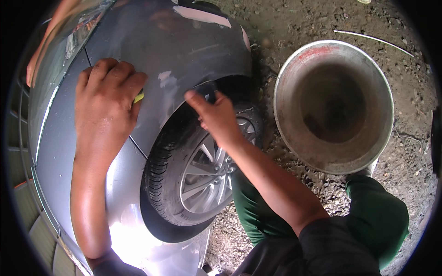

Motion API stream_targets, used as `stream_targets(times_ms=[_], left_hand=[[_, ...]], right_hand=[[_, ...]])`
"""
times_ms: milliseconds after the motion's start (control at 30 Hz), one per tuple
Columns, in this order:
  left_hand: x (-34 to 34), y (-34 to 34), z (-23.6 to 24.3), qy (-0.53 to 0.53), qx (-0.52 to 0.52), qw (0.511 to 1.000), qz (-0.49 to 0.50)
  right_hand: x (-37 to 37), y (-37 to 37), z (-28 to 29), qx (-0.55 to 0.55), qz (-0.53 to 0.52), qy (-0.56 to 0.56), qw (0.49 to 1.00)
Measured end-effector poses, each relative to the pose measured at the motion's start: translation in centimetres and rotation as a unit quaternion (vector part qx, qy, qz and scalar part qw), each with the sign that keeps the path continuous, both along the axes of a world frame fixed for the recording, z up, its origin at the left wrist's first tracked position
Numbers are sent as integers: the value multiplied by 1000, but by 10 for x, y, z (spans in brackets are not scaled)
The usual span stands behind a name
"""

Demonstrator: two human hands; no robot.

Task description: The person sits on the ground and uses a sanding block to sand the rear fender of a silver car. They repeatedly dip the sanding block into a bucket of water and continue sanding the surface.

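Note:
My left hand (106,99) is closed and pressed against the grey car fender (152,50). A yellow-green edge (139,96) of what it holds shows beside the thumb; the rest is hidden beneath the hand. At the wheel arch's rim, above the tyre (161,184), is my right hand (218,117), with curled fingers and its thumb toward the fender. Something dark shows between thumb and fingers, but I cannot make out whether it is held. The fender has dull, wet-looking areas and a pale patch (166,78) between my hands. Farther up lies a larger pinkish-white patch (202,16).
A large round metal basin (285,110), red-smeared inside its rim, stands on the gravelly ground (258,23) to the right. Beyond it lies a thin white strip (373,38). My green-trousered legs (377,216) are near the wheel (214,170). Another person's arm (46,41) shows at the far left.

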State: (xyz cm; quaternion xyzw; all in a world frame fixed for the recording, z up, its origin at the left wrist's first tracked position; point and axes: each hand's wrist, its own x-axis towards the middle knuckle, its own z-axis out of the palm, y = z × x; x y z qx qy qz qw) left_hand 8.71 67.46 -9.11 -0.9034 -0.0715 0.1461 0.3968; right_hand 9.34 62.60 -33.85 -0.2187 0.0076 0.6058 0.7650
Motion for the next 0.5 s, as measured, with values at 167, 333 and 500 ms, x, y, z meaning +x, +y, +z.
stream_targets(times_ms=[167,333,500], left_hand=[[-1,-1,4,0,8,1000,-15],[-7,6,3,13,14,1000,-20],[-1,1,3,14,17,1000,-18]], right_hand=[[26,6,-18,-85,-37,-29,995],[10,-8,-11,-35,-82,23,996],[-22,-30,22,100,-29,-102,989]])
